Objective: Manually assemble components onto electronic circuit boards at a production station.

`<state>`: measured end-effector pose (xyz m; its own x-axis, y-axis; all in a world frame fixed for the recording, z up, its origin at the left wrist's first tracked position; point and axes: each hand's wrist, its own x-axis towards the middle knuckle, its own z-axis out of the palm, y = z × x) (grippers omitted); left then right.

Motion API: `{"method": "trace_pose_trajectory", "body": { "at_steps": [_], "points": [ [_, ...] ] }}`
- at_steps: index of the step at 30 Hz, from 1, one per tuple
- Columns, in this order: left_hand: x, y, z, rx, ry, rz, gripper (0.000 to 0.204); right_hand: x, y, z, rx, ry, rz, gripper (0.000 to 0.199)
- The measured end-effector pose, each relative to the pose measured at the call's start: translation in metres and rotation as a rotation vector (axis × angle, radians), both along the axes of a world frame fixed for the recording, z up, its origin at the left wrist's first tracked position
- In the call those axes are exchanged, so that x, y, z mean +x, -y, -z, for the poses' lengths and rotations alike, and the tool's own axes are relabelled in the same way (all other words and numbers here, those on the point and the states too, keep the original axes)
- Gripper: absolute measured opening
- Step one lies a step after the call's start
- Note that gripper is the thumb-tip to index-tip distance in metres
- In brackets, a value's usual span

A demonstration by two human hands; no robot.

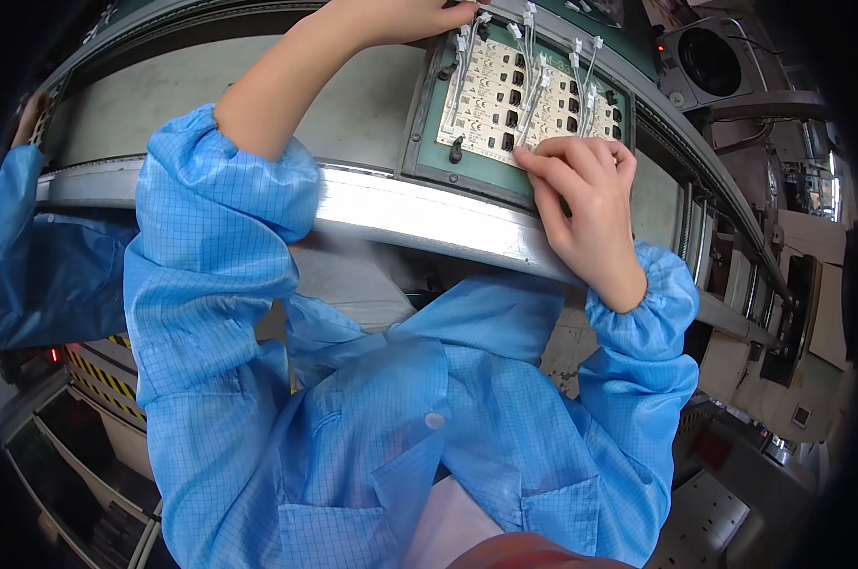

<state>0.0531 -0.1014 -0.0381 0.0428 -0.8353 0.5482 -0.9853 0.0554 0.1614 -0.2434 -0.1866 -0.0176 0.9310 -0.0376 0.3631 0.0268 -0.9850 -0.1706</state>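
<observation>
A cream circuit board panel [490, 90] with rows of black components lies in a green carrier [486, 169]. Thin pale wires with white connectors [544, 61] rise from it. My right hand [590, 194] is over the panel's near edge, thumb and forefinger pinched at the lower end of a wire [531, 114]; the exact grip is partly hidden. At the far left corner of the carrier is my left hand [400, 17], its thumb and finger drawn together beside a white connector. The top edge of the picture cuts that hand off, so what it pinches is unclear.
The carrier sits on a conveyor with a metal front rail [429, 226]. Black clips [456, 150] stand on the carrier's border. A round black fan or speaker [710, 59] is at the far right. Another person's blue sleeve [11, 199] shows at left, near striped shelving [101, 379].
</observation>
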Motion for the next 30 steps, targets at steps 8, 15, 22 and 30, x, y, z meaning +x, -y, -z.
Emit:
{"method": "trace_pose_trajectory", "body": {
  "at_steps": [8, 15, 22, 30],
  "points": [
    [-0.043, -0.005, -0.027, -0.009, -0.004, -0.123, 0.019, 0.030, 0.101, -0.009, 0.116, 0.037, -0.096, 0.041],
    [-0.108, 0.061, -0.003, 0.041, 0.037, -0.253, 0.025, 0.069, 0.182, 0.026, 0.018, 0.087, -0.134, 0.042],
    [-0.118, 0.100, 0.013, 0.112, -0.015, -0.276, 0.028, 0.039, 0.187, 0.025, 0.178, 0.233, 0.007, 0.019],
    [-0.123, 0.108, 0.017, 0.068, -0.162, -0.156, 0.024, 0.022, 0.175, 0.021, 0.239, 0.240, 0.083, 0.011]
  ]
}}
